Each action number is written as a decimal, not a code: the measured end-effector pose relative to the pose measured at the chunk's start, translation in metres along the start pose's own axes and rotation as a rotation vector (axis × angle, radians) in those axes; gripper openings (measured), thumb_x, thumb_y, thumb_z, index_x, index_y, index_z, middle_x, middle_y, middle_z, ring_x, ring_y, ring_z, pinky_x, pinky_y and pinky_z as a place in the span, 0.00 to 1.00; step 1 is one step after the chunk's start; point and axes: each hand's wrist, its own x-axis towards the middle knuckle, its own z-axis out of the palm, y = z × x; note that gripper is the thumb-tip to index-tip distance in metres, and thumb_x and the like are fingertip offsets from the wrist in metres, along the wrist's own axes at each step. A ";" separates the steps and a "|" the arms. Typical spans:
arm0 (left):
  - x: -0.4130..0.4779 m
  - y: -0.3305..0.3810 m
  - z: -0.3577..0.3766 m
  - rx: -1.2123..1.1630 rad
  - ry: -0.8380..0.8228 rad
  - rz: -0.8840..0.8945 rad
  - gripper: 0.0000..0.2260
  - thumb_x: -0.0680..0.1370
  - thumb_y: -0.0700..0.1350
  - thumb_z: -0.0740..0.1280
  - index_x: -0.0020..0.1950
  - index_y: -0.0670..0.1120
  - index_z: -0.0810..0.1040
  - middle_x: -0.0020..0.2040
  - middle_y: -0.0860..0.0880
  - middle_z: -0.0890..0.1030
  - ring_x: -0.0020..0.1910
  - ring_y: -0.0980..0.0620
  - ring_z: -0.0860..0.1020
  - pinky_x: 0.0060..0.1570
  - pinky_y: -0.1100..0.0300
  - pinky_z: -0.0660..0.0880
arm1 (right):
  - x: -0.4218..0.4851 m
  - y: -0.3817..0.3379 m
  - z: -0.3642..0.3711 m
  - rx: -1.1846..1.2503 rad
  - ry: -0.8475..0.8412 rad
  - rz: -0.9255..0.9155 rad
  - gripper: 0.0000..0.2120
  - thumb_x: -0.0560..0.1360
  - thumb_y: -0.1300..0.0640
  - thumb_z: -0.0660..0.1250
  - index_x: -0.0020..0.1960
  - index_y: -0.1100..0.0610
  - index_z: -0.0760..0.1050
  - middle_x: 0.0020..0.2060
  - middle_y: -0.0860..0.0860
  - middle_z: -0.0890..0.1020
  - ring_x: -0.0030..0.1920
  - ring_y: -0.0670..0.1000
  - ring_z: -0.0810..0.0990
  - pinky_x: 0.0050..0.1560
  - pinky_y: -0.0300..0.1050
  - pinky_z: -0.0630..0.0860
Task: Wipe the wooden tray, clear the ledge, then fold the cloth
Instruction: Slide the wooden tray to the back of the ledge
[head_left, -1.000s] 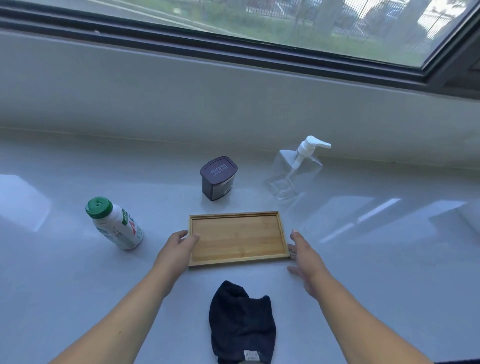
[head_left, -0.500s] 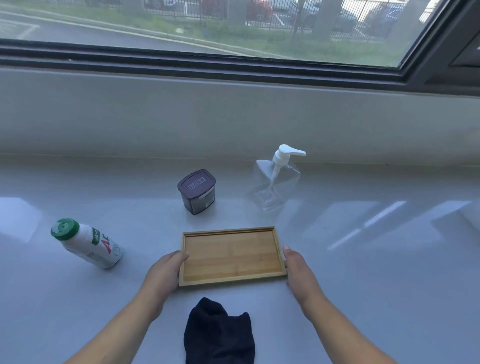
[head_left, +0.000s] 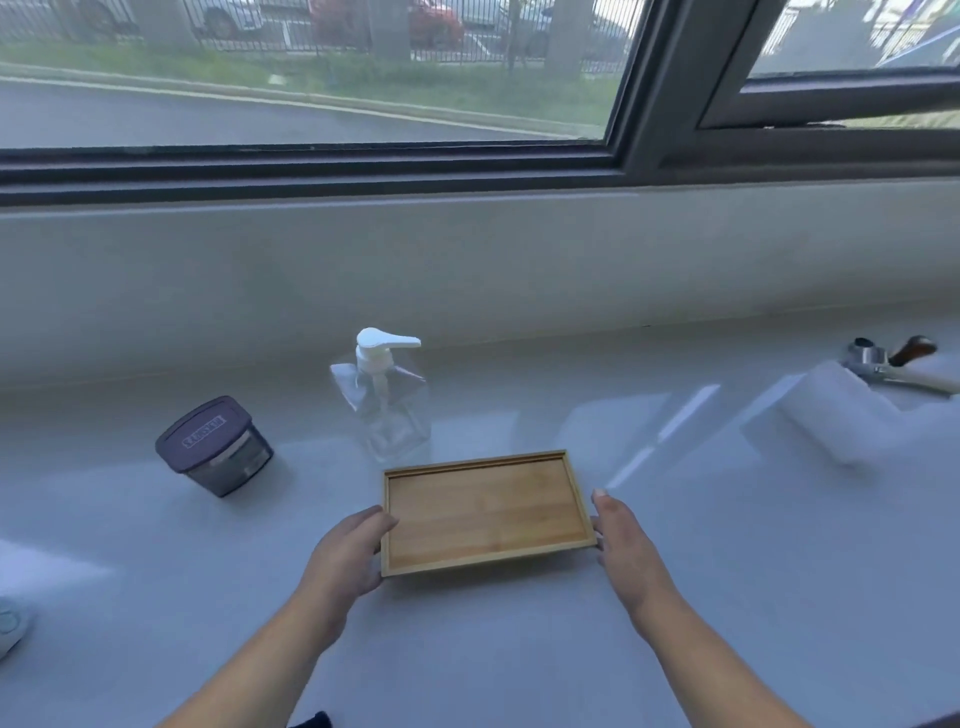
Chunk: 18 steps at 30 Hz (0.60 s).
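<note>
A shallow wooden tray (head_left: 485, 512) sits in the middle of the pale grey ledge (head_left: 727, 597). My left hand (head_left: 345, 558) grips its left short end, thumb on the rim. On the right short end, my right hand (head_left: 623, 540) has its thumb beside the rim and its fingers tucked under the edge. The tray's front right corner casts a shadow, so it looks slightly raised. Only a dark tip of the cloth (head_left: 311, 721) shows at the bottom edge, between my forearms.
A clear pump bottle (head_left: 382, 400) stands just behind the tray's left corner. A dark lidded container (head_left: 213, 447) is at the left, a white block (head_left: 841, 415) and a metal tool (head_left: 893, 364) at the right. The green-capped bottle (head_left: 8, 623) peeks in at the far left.
Both hands have closed on the tray's ends and carried it right, close to the pump bottle. The view swung right and up, so the cloth and green-capped bottle nearly left the frame.
</note>
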 end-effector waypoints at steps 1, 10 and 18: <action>0.004 0.005 0.015 0.013 -0.006 -0.007 0.15 0.79 0.50 0.68 0.34 0.62 0.84 0.35 0.62 0.83 0.40 0.59 0.82 0.50 0.52 0.81 | 0.007 -0.001 -0.012 0.007 0.012 -0.004 0.30 0.72 0.25 0.53 0.66 0.40 0.72 0.66 0.45 0.78 0.70 0.51 0.75 0.77 0.58 0.66; 0.026 0.060 0.110 0.014 -0.045 0.010 0.06 0.72 0.53 0.70 0.41 0.57 0.86 0.40 0.54 0.86 0.44 0.52 0.80 0.50 0.50 0.75 | 0.077 -0.016 -0.083 0.013 0.008 0.013 0.30 0.72 0.25 0.53 0.67 0.39 0.71 0.67 0.44 0.76 0.71 0.50 0.72 0.77 0.58 0.65; 0.067 0.103 0.149 0.002 0.046 0.005 0.26 0.67 0.58 0.69 0.63 0.51 0.83 0.65 0.45 0.81 0.63 0.45 0.78 0.65 0.42 0.77 | 0.148 -0.050 -0.100 0.011 -0.030 -0.014 0.35 0.70 0.23 0.52 0.69 0.39 0.71 0.67 0.42 0.75 0.71 0.47 0.71 0.78 0.57 0.64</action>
